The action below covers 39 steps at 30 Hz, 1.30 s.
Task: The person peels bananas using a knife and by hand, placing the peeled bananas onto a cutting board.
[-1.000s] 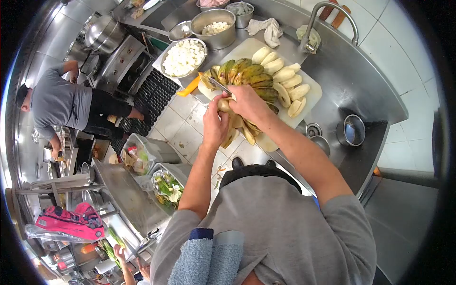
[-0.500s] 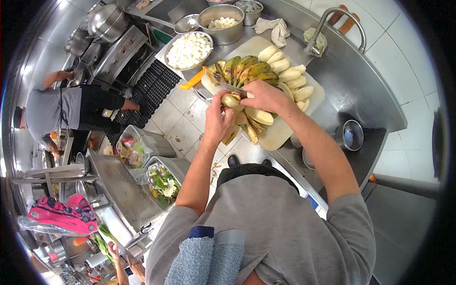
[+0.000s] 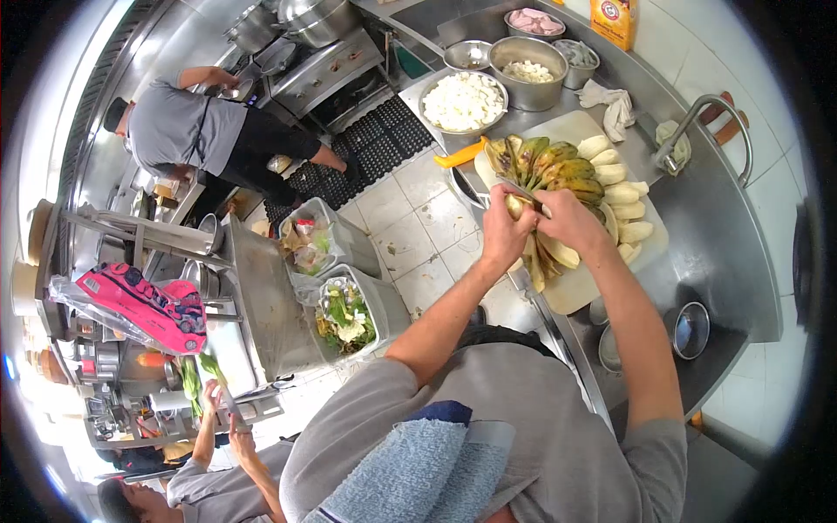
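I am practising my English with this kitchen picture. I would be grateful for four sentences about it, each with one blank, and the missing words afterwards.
1. The peeled fruits lie in a row on a white cutting ____.
2. The right hand grips a ____, whose metal blade reaches toward the left hand.
3. The colour of the towel draped over the grey shirt is ____.
4. Exactly ____ grey bins stand beside the metal table.

Missing words: board; knife; blue; two.
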### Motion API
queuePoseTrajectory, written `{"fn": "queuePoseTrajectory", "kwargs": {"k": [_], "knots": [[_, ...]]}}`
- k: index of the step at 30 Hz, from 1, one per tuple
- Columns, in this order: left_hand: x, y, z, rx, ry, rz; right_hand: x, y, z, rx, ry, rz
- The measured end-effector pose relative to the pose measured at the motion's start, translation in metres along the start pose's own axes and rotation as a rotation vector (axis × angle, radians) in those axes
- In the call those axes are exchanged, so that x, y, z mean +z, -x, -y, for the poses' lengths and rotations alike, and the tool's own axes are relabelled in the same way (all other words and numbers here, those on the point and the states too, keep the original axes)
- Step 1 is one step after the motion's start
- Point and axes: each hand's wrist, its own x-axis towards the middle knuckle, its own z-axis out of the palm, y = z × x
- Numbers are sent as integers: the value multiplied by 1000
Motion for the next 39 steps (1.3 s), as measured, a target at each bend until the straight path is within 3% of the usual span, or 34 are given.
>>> {"fn": "queuePoseTrajectory", "kwargs": {"k": [6,8,9,10,11,12,13,16,17,18,21,24,25,28,32,36,37,39], "knots": [[3,-4,21,-9,255,62,5,1,4,4,72,-5],[7,-3,23,67,131,-37,0,2,17,-1,21,8],[15,-9,44,174,218,-76,2,-2,-7,-42,-21,33],[9,-6,37,107,512,66,-4,5,2,68,92,-7],[13,-5,34,117,636,73,-5,3,-12,133,-11,30],[29,-14,63,347,368,-4,-5,1,-14,194,83,33],[37,-12,60,279,255,-149,-4,-5,-16,261,148,67],[41,-16,63,66,344,-128,0,-17,-59,317,99,136],[24,-12,41,-65,286,-46,-8,-16,-21,310,97,170],[34,-15,58,4,247,-82,-16,-10,18,313,98,202],[22,-10,39,-27,384,-13,4,-25,-82,32,38,133],[27,-11,43,33,263,-45,1,-19,-30,246,113,173],[26,-10,40,9,262,-48,4,-22,-46,115,223,145],[18,-8,29,-39,348,-2,16,-22,-57,45,206,35],[27,-15,51,15,401,7,18,-23,-67,15,93,74],[14,-7,36,-93,495,60,11,-11,-8,36,96,112],[18,-7,39,-48,513,45,8,-9,-1,45,111,128],[32,-6,44,16,248,-179,12,-9,-10,39,69,94]]}}
